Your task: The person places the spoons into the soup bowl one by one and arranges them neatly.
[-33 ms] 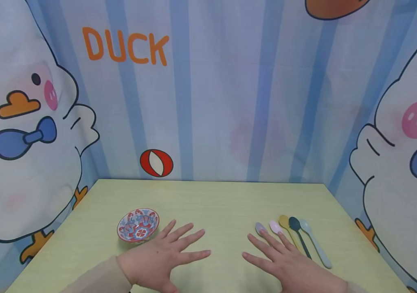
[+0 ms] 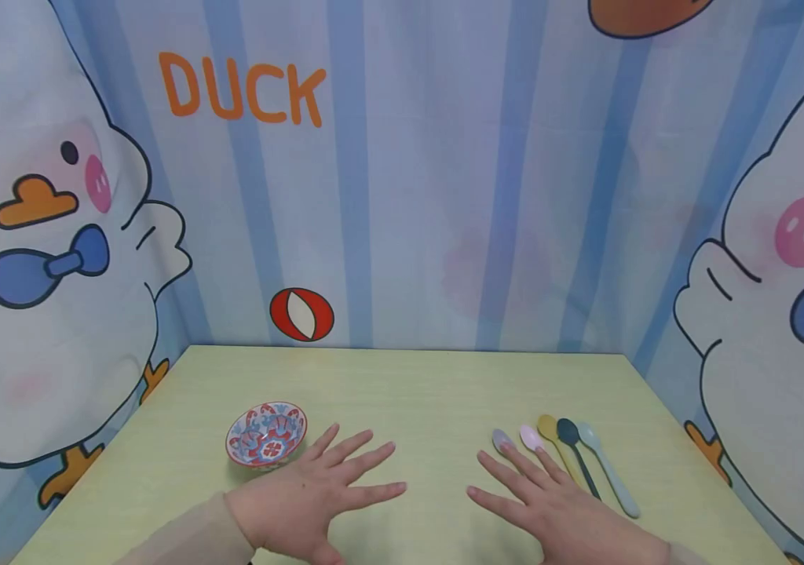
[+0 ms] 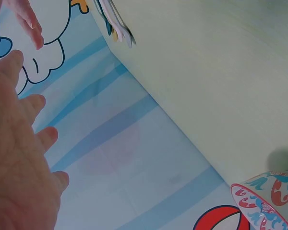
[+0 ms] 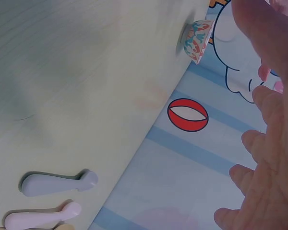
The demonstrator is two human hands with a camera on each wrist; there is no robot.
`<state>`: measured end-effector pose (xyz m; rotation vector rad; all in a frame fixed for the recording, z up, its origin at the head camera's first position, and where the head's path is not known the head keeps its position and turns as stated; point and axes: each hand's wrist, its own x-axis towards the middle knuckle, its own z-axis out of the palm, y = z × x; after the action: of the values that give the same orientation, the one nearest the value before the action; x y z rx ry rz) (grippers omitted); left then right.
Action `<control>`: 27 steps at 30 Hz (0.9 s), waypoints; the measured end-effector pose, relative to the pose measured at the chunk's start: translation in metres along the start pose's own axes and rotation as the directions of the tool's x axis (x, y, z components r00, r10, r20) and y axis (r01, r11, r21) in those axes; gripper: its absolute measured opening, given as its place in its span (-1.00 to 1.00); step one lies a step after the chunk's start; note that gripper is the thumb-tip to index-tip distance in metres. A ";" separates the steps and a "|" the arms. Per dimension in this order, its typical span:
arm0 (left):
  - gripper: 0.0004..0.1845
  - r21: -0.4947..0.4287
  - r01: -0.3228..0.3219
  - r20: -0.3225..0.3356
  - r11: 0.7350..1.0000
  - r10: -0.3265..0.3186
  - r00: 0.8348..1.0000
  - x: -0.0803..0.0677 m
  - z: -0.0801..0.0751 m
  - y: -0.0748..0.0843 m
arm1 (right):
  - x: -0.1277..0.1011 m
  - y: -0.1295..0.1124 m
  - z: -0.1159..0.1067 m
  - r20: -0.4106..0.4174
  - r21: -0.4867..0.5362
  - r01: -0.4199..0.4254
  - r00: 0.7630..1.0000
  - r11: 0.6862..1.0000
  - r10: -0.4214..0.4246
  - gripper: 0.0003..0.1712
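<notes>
Nothing has visibly moved since the earlier frame: both hands, the bowl [image 2: 266,435] and the spoons match it in the head view. That stillness suggests the handling stands at its starting point, with nothing taken up; this is a judgement.

The bowl stands upright on the tabletop [image 2: 402,384], its red and blue pattern showing inside. The person's left hand [image 2: 303,502] is on the near side of the bowl and slightly right of it, palm down, its grip wide with fingers spread and nothing held. The right hand [image 2: 564,510] is well to the right of the bowl, its grip equally wide and holding nothing. The wrist views show each hand apart from the things about it.

Well to the right of the bowl, just beyond the right hand, five spoons lie fanned in a row. Going away from the bowl they are a lilac spoon [image 2: 500,436], a pink spoon [image 2: 531,436], a yellow spoon [image 2: 547,426], a dark teal spoon [image 2: 568,431] and a pale blue-green spoon [image 2: 610,472]. The right hand hides parts of several in the head view. Beyond the bowl hangs the striped backdrop [image 2: 430,157].
</notes>
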<state>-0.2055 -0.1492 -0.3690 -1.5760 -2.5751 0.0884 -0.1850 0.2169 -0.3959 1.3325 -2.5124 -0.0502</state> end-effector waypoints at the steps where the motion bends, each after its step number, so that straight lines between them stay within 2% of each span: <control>1: -0.02 0.002 -0.001 -0.001 1.000 0.001 1.000 0.000 0.000 0.000 | 0.000 0.000 0.001 -0.003 -0.005 0.002 1.000 1.000 -0.002 0.02; 9: -0.03 -0.001 -0.010 0.010 1.000 0.010 1.000 0.000 0.001 0.000 | -0.001 0.000 0.003 0.006 -0.007 -0.001 1.000 1.000 0.001 0.03; 15: -0.04 -0.044 0.009 0.029 0.999 -0.008 1.000 -0.001 -0.001 0.000 | 0.001 0.002 0.004 -0.064 0.012 0.039 0.997 0.999 -0.038 0.07; 19: -0.06 -0.079 0.037 0.026 0.996 -0.035 0.999 -0.002 0.001 0.001 | 0.002 0.001 0.002 -0.024 0.067 -0.029 0.999 0.997 0.031 -0.04; 24: -0.07 -0.153 0.119 -0.015 0.981 -0.123 0.992 -0.006 0.008 0.001 | 0.003 0.003 0.003 -0.066 0.122 -0.139 0.987 0.983 0.148 -0.30; 27: -0.08 -0.235 0.200 -0.041 0.951 -0.215 0.976 -0.011 0.015 -0.001 | 0.002 0.005 0.008 -0.113 0.120 -0.187 0.973 0.975 0.200 -0.48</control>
<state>-0.2036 -0.1590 -0.3846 -1.3330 -2.7616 -0.2867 -0.1926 0.2172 -0.4026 1.0849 -2.5556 0.2072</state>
